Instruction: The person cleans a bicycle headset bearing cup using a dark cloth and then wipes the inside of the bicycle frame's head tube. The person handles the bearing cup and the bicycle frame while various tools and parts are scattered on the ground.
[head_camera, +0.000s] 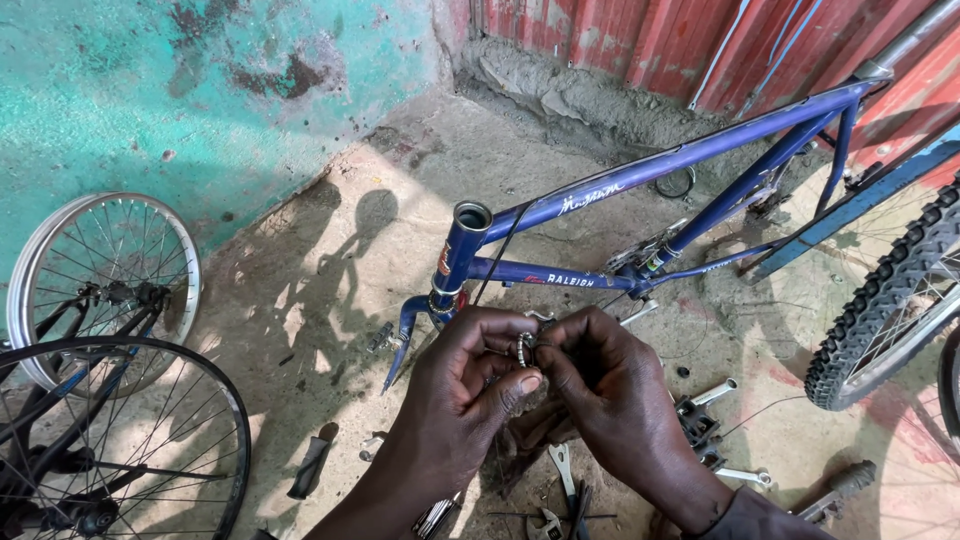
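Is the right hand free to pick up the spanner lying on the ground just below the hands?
Probably not at once: the right hand and left hand both pinch a small metal ring. The spanner itself lies uncovered, close beneath them.

Left hand (470, 375) and right hand (600, 385) pinch a small ring-shaped metal bearing part (524, 348) together above a blue bicycle frame (640, 170) (wheelless, lying on concrete), with spoked wheels (105, 270) left and scattered wrenches (710, 393) near.

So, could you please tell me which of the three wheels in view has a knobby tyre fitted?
The wheel at the right edge: it carries a chunky treaded black tyre. The two on the left, a silver rim and black rim, lack one.
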